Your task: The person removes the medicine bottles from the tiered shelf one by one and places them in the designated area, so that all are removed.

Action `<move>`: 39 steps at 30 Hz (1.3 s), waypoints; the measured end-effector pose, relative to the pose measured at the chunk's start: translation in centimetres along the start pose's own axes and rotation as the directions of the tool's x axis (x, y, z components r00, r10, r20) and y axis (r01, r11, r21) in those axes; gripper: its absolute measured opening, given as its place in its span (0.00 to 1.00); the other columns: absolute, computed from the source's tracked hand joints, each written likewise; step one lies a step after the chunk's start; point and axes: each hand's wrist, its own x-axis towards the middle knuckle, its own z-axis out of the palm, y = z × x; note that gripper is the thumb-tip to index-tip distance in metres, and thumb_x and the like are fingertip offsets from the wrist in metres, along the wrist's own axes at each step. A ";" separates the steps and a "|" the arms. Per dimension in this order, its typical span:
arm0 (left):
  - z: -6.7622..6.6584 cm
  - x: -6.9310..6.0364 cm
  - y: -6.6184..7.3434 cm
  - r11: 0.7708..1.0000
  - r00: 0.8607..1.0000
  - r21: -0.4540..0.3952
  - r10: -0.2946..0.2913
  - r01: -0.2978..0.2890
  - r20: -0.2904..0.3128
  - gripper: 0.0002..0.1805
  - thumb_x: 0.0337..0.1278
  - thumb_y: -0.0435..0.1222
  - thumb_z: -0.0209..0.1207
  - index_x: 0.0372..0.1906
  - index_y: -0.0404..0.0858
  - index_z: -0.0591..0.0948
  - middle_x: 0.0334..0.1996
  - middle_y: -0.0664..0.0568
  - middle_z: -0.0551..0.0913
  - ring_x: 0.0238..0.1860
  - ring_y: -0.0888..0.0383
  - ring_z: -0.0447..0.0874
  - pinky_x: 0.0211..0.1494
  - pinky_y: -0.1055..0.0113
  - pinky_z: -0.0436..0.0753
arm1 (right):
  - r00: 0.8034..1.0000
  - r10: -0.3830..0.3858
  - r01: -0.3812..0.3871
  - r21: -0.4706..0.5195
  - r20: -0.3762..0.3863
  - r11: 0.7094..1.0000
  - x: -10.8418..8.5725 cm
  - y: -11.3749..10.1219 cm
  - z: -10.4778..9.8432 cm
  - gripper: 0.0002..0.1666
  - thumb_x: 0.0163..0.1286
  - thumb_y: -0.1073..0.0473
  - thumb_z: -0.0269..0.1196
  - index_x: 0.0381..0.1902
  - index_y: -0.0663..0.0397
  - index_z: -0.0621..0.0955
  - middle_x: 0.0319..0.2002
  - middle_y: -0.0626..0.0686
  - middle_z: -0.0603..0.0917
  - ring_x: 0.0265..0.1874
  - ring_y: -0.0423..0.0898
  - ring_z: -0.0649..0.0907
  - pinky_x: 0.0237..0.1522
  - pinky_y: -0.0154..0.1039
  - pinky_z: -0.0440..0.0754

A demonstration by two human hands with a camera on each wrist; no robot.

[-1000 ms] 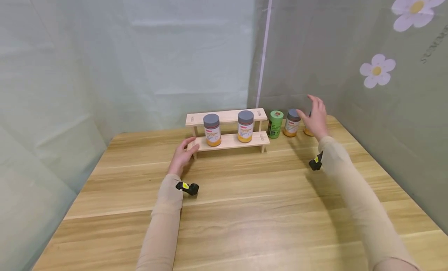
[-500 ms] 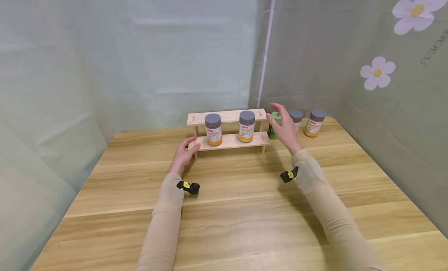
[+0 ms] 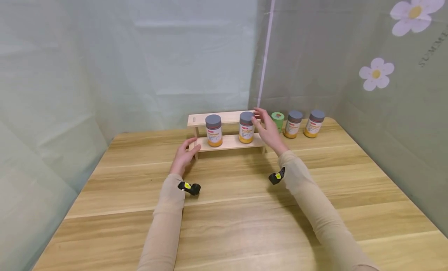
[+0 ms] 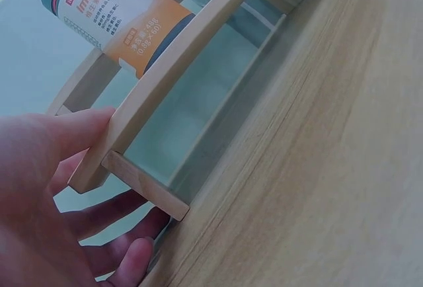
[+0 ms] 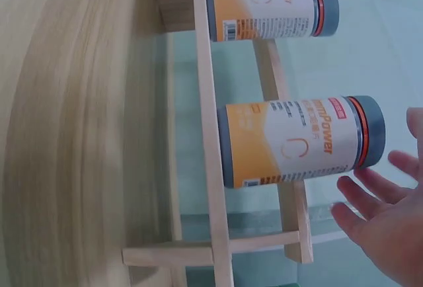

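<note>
The left grip is holding the rack by one end. Farther off, the right grip is hovering, fingers parted, beside the cap of the jar standing on the rack just left of it. The jar is looking light, rigid and slick; its body is likely offering the surest hold.
</note>
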 end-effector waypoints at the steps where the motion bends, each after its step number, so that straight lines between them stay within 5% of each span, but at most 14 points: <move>1: 0.0 0.0 0.0 1.000 1.000 -0.002 0.000 0.000 0.001 0.29 0.67 0.45 0.56 0.71 0.47 0.66 0.76 0.42 0.54 0.76 0.43 0.49 0.75 0.46 0.61 | 1.000 0.001 -0.001 0.008 0.005 1.000 0.0 0.0 0.1 0.28 0.76 0.53 0.51 0.71 0.51 0.63 0.66 0.61 0.71 0.66 0.57 0.72 0.70 0.52 0.67; 12: 0.1 -0.2 -0.2 1.000 1.000 0.002 0.008 -0.008 -0.001 0.28 0.67 0.46 0.56 0.70 0.47 0.67 0.76 0.44 0.54 0.77 0.44 0.48 0.79 0.46 0.50 | 0.999 0.017 -0.019 0.052 0.039 0.998 0.3 0.7 1.3 0.31 0.74 0.54 0.55 0.71 0.53 0.64 0.69 0.60 0.68 0.66 0.60 0.72 0.68 0.52 0.71; 22: 0.1 0.0 -0.3 1.000 1.000 -0.008 0.019 -0.019 -0.007 0.29 0.66 0.45 0.56 0.70 0.47 0.67 0.76 0.45 0.55 0.77 0.44 0.49 0.79 0.47 0.50 | 1.000 -0.022 0.023 0.009 -0.022 1.000 0.3 1.2 2.1 0.26 0.73 0.56 0.57 0.67 0.54 0.70 0.65 0.60 0.72 0.66 0.57 0.73 0.70 0.49 0.70; 33: 0.0 -0.1 -0.1 1.000 1.000 0.001 0.016 -0.016 -0.007 0.29 0.67 0.46 0.56 0.71 0.47 0.66 0.76 0.45 0.55 0.77 0.44 0.49 0.78 0.46 0.51 | 0.999 0.031 -0.031 -0.014 -0.038 0.999 0.4 1.0 1.8 0.28 0.68 0.53 0.63 0.65 0.49 0.72 0.64 0.60 0.72 0.56 0.62 0.80 0.60 0.54 0.78; 39: 0.1 -0.1 -0.2 1.000 1.000 0.009 0.018 -0.018 -0.004 0.29 0.67 0.46 0.56 0.71 0.47 0.66 0.77 0.46 0.54 0.77 0.44 0.48 0.79 0.46 0.50 | 0.996 -0.011 0.006 -0.060 -0.091 0.998 0.0 1.1 1.9 0.28 0.66 0.54 0.65 0.63 0.51 0.73 0.60 0.61 0.74 0.53 0.62 0.82 0.57 0.54 0.80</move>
